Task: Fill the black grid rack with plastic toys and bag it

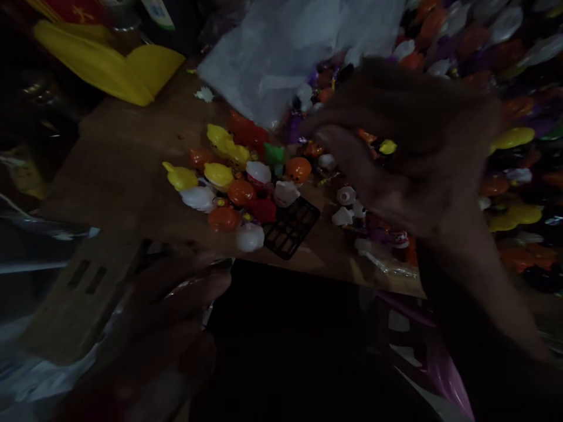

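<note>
Fingers of the right hand (440, 170), seen from the head camera, stretched leftward above small glossy toys, dark and motion-blurred. Bent around a gap, with one little yellow toy (387, 146) visible through it; cannot tell whether pinching anything at the tips. Fingers of the left hand (171, 328) at lower left, below the table edge, half curled beside shiny clear plastic (189, 285); too dim to tell whether gripping it.

On a brown wooden table (118, 146), in one loose cluster: four yellow toys (219, 174), at least four orange toys (241, 192), four white toys (250, 237), one green toy (273, 153) and at least two red toys (263, 210). Cluster left of the right fingertips and beyond the left ones, apart from the latter. One black grid tray (292, 228) at the cluster's near right edge. Three white pieces (346, 195) just below the right fingers. Large mixed pile of toys (514, 220) beneath and right of the right hand, too many to count. One pale plastic sheet (281, 58) across the far side, one yellow folded object (109, 64) at far left, one slotted wooden board (65, 310) near the left hand, one pink plastic object (444, 375) at lower right.
</note>
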Tool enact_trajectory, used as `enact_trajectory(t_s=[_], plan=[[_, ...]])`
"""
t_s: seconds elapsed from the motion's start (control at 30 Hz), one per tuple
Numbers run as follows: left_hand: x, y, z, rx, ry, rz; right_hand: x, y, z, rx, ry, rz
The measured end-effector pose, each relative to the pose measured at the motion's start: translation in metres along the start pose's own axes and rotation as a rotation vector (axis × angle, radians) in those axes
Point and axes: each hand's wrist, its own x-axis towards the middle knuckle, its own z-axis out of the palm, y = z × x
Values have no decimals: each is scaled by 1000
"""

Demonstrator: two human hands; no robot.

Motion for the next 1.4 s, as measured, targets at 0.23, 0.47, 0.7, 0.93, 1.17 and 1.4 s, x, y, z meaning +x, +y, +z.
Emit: enact_trajectory(t_s=[0.23, 0.47, 0.7, 0.93, 1.17, 1.4], plan=[[-1, 40, 62, -261, 63, -231, -126, -8, 41, 185, -409, 152], [13, 41, 102, -745, 28, -736, -165, 9, 88, 479, -342, 363], [15, 36, 111, -843, -23, -720, -177, 27, 88, 496, -188, 439], [17, 28, 114, -826, -75, -666, -183, 24, 87, 501, -193, 420], [7, 14, 109, -425, -25, -563, -177, 30, 97, 364, -86, 530], [3, -19, 104, 167, 51, -279, -168, 40, 130, 477, 38, 557]])
